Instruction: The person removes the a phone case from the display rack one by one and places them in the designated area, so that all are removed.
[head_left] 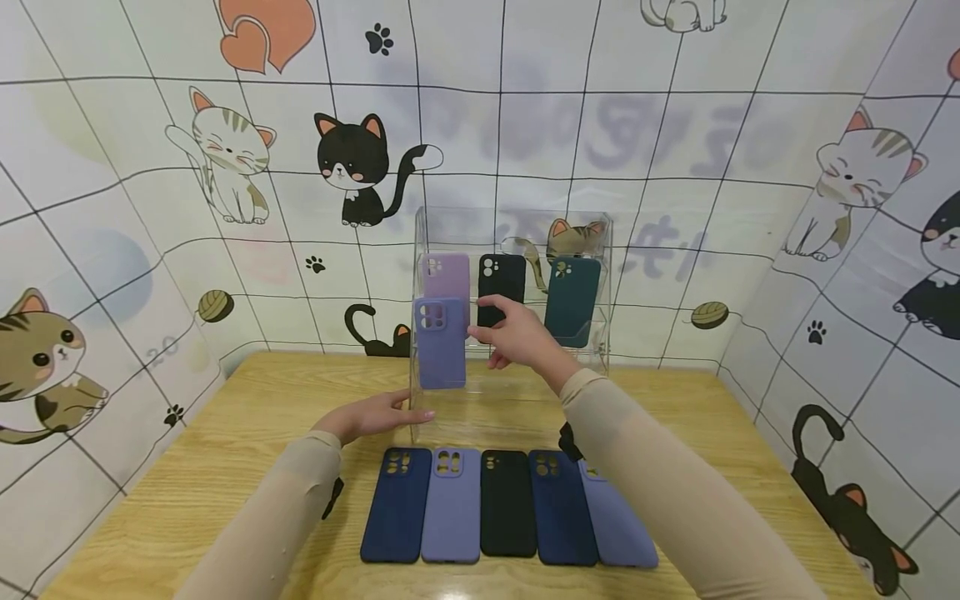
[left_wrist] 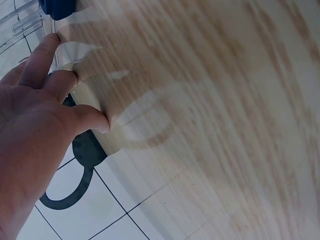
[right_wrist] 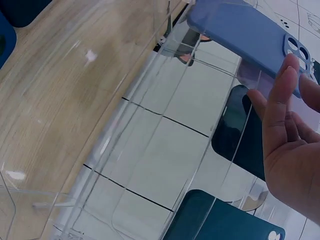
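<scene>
A clear acrylic stand point(head_left: 513, 218) holds several phone cases. The periwinkle case point(head_left: 442, 350) stands upright at its front left, overlapping a lilac case point(head_left: 448, 271) behind. My right hand point(head_left: 517, 333) is at the periwinkle case's right edge, thumb and index finger apart; in the right wrist view its fingertips are beside the camera cutout. Back along the same row are a black case point(head_left: 501, 275) and a dark teal case point(head_left: 572, 300). Low on the stand's left side, my left hand point(head_left: 375, 417) rests with extended fingers, their tips touching the clear side panel point(left_wrist: 56, 50).
On the wooden table point(head_left: 285, 392), a front row holds a navy case point(head_left: 396, 508), a periwinkle case point(head_left: 452, 517), a black case point(head_left: 508, 508), another navy case point(head_left: 562, 512) and another periwinkle case point(head_left: 618, 525), partly under my right sleeve. A cat-print cloth point(head_left: 465, 125) hangs behind.
</scene>
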